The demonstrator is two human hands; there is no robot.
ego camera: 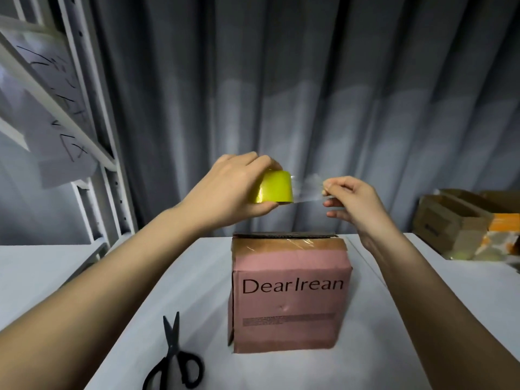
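Note:
A pink cardboard box (289, 299) printed "DearIrean" stands on the white table (197, 277), its top flaps down with clear tape across the upper front. Above it, my left hand (230, 187) grips a yellow roll of clear tape (277, 187). My right hand (351, 198) pinches the loose end of the tape strip (308, 190), which stretches out from the roll between both hands, well above the box top.
Black scissors (176, 358) lie on the table near the front left of the box. An open brown carton (461, 223) sits at the right edge. A white metal rack (92, 153) with paper sheets stands at left. Grey curtains hang behind.

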